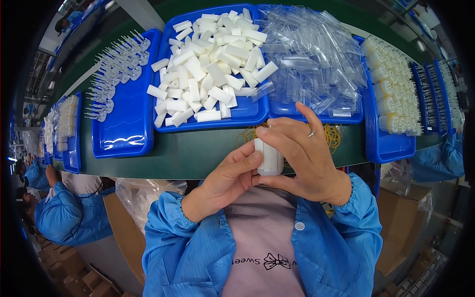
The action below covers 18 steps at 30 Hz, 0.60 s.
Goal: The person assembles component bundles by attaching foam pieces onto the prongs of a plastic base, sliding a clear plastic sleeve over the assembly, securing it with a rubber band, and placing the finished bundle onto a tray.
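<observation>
Between my two hands, in front of my chest, is a bundle of white foam-like blocks standing upright. My left hand closes on its left side, with the thumb pressed against the front. My right hand grips it from the right, thumb underneath and index finger at the top, another finger raised. A ring sits on one right finger. Yellow rubber bands lie on the green table just behind the right hand. Whether a band circles the bundle, I cannot tell.
A blue tray of loose white blocks stands ahead. Beside it, another holds clear plastic sleeves. At left, a blue tray carries clear stemmed parts. Banded bundles fill a right tray. Co-workers in blue sit left; cardboard boxes flank me.
</observation>
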Tool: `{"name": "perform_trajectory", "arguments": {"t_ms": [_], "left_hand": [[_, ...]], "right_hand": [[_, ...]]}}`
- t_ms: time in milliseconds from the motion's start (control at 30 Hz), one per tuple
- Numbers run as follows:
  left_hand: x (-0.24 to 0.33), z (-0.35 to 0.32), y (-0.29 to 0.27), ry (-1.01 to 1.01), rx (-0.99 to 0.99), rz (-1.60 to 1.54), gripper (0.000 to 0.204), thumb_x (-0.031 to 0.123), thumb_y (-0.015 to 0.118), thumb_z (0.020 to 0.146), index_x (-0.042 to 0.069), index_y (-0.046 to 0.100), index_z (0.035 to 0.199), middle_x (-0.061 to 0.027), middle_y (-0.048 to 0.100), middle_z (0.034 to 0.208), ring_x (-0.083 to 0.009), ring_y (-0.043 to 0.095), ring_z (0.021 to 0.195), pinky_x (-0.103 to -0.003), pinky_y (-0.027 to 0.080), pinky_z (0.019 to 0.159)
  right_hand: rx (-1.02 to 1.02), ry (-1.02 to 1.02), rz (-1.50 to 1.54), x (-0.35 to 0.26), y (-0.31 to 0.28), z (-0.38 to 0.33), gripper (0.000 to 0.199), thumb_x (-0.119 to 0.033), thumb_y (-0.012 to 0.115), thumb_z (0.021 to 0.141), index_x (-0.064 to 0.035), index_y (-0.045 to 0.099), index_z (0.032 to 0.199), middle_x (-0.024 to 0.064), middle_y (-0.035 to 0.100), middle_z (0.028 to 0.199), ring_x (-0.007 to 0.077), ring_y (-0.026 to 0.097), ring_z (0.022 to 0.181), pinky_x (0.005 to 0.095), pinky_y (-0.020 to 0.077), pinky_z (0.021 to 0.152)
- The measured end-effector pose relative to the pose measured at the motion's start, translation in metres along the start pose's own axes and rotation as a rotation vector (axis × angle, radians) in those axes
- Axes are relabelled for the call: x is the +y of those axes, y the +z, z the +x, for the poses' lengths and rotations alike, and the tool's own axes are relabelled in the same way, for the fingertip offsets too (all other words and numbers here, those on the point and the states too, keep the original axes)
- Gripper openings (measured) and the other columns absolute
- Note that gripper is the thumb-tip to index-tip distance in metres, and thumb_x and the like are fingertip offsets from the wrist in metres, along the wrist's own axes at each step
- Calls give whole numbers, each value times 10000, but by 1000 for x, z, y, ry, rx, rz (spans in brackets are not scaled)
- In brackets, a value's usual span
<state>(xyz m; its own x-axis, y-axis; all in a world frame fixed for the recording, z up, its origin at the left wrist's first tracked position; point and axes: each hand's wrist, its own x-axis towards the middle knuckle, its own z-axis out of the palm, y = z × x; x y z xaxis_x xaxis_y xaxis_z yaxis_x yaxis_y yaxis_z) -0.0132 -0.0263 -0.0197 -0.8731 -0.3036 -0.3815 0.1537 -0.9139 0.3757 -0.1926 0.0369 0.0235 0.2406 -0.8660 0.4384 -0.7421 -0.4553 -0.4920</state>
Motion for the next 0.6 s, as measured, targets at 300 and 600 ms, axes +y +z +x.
{"name": "perform_trajectory", "arguments": {"t_ms": [300,600], "left_hand": [[6,-2,-3,-4,47,-4,470,265,526,949,60,394,1350,-103,533,1250,-227,579,1089,-318,523,862],[7,-1,-5,145,100,17,535,333,469,973,45,331,1402,-134,507,1288,-257,593,1044,-346,525,848]], "right_hand": [[16,90,173,8,-20,-13,745,-342,789,691,-43,476,1298,179,493,1284,369,455,1231,495,314,1041],[482,684,-285,41,-18,-113,313,-59,672,795,-6,600,1096,157,608,1094,308,577,1016,374,447,873]]}}
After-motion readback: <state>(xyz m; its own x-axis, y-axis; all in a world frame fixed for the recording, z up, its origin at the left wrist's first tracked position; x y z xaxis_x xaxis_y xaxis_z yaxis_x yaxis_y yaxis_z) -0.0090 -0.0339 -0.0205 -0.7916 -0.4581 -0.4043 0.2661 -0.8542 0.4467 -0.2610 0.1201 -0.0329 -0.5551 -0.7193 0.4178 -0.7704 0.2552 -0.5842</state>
